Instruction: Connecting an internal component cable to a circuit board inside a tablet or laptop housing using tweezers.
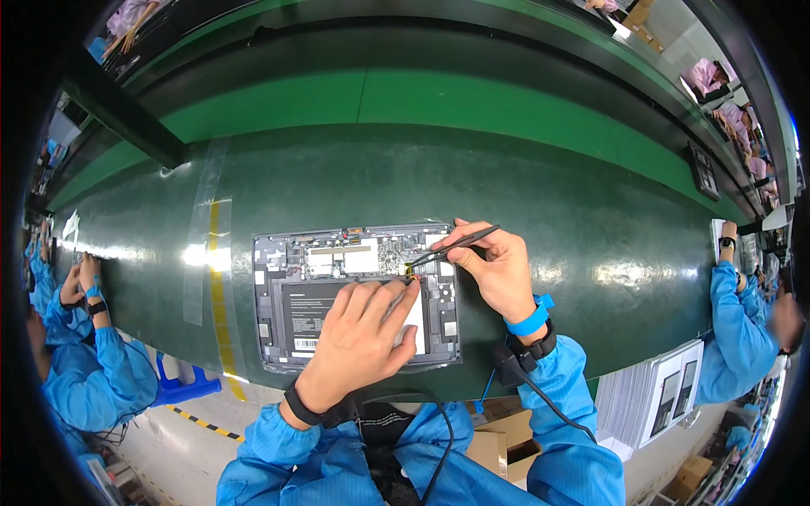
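Observation:
An opened tablet-like device lies on the green bench in front of me, its circuit board and large black battery exposed. My left hand rests across the battery with its fingers stretched out. Its index fingertip touches down by a small bundle of yellow and red wires below the board. My right hand pinches black tweezers at the device's upper right corner. The tweezers slant down left, and their tips reach those wires. Whether the tips grip a wire is too small to tell.
Clear and yellow tape crosses the green bench on the left. A dark post stands at the far left. Co-workers in blue sleeves sit at left and right. White stacked trays stand below the bench edge.

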Available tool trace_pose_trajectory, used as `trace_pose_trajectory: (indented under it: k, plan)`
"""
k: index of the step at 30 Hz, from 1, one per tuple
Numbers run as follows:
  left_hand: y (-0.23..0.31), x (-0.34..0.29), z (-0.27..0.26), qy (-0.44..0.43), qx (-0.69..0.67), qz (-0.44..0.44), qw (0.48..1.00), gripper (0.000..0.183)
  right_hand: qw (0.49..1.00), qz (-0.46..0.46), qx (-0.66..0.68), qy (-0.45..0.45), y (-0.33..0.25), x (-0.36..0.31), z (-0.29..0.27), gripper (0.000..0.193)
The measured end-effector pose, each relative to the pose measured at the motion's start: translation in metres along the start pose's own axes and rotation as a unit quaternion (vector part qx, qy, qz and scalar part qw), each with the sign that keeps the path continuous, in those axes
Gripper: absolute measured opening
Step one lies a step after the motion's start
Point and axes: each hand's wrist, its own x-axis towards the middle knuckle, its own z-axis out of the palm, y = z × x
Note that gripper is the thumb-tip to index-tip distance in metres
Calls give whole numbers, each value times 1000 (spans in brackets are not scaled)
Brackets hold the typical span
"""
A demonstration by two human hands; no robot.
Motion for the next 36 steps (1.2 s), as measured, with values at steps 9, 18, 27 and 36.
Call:
trace_pose_trajectory:
  k: [9,18,27,36]
  plan:
    - [0,0,0,2,-6,-1,1000,56,1000,-4,-3,-6,1,1,-1,11]
    - [1,1,-1,5,-4,8,1000,57,999,4,28,25,-1,-1,4,12]
    - [1,1,-4,-9,6,14,1000,54,1000,-10,-2,21,-2,-1,4,10]
    - [2,1,-5,3,-5,16,1000,54,1000,10,-28,7,-4,-1,2,9]
